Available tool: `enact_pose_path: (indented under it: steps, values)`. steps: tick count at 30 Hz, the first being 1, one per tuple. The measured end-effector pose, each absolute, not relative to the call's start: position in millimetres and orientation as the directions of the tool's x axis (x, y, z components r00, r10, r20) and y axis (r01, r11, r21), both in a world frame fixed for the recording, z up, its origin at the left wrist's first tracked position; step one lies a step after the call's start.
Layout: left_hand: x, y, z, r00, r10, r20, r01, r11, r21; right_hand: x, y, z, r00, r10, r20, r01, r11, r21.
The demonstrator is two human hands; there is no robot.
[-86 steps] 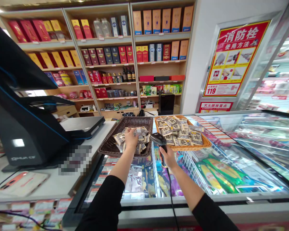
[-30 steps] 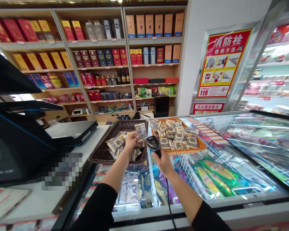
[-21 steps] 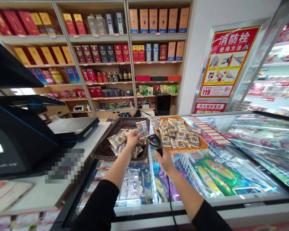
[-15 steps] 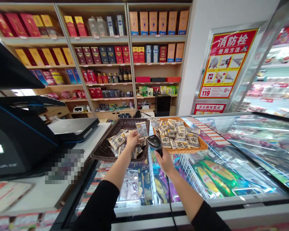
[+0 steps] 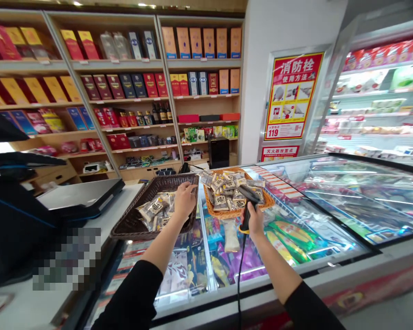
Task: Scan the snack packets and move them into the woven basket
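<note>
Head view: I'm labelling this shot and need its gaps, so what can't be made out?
All in the head view:
Left hand: its palm and any grip, hidden by its own back.
Lower packets in the dark basket: covered by upper packets.
Scanner: part of its handle, behind the right hand.
Cable: cut off by the bottom edge.
Pixelated patch: contents blurred out.

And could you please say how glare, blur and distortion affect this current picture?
Head view: white glare streaks cross the freezer glass; chilled shelves at right look soft and washed out; wooden shelves lean, apparently from wide-angle distortion; the dark scanner shows little detail.
</note>
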State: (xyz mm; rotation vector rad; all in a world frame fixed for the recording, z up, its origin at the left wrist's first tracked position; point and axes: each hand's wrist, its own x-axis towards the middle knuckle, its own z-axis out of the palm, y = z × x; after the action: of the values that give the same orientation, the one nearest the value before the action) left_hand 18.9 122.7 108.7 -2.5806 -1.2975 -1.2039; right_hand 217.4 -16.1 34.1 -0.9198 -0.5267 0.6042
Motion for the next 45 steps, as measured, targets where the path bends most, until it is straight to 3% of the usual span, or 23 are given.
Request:
enact_pose_path:
  steps: [3,8,14,22,27,30,33,36,39,42,45]
  values:
    - [69.2,115.5,118.4,0.532,0.657,0.534,0.591,-0.74,0.322,247.7,-25.6,28.4,0.753,0.637,0.169,-0.193,0.458,-0.868]
    - [158.9,92.0,121.5,0.642,0.666,0.379,0.568,-0.746,0.348,264.8,-30.0,14.2,0.792,0.586,0.172,-0.15,0.459,-0.875]
    - [212.5,76.2,108.3,0.585,0.768,0.26,0.736,-0.637,0.228,265.9,-27.0,11.0,0.791,0.589,0.164,-0.152,0.449,-0.881]
    - [219.7,69.6,108.5,0.542,0.818,0.192,0.798,-0.572,0.19,264.5,-25.8,12.9,0.797,0.591,0.121,-0.202,0.45,-0.87]
    - [203.8,68.8,122.6,0.535,0.824,0.188,0.792,-0.566,0.228,265.8,-25.5,10.6,0.798,0.587,0.136,-0.178,0.445,-0.877]
    - [177.6,79.0,134.7,0.48,0.845,0.235,0.788,-0.534,0.308,263.6,-27.7,10.7,0.796,0.58,0.173,-0.129,0.442,-0.888]
    - [137.9,101.6,140.7,0.434,0.852,0.293,0.711,-0.524,0.47,251.6,-30.7,12.9,0.771,0.589,0.244,-0.054,0.443,-0.895]
    - [93.3,128.0,133.4,0.319,0.887,0.334,0.549,-0.46,0.698,229.3,-31.3,16.2,0.693,0.656,0.298,-0.021,0.432,-0.901]
    - [54.7,146.4,114.7,0.168,0.944,0.283,0.266,-0.32,0.909,203.8,-27.4,20.3,0.512,0.773,0.375,0.025,0.423,-0.906]
    - [27.8,153.0,94.4,0.127,0.971,0.202,0.018,-0.206,0.978,182.0,-19.2,24.6,0.345,0.836,0.427,0.089,0.424,-0.901]
    - [13.3,152.6,80.8,0.125,0.979,0.16,-0.14,-0.142,0.98,165.4,-10.4,26.5,0.293,0.859,0.42,0.085,0.414,-0.906]
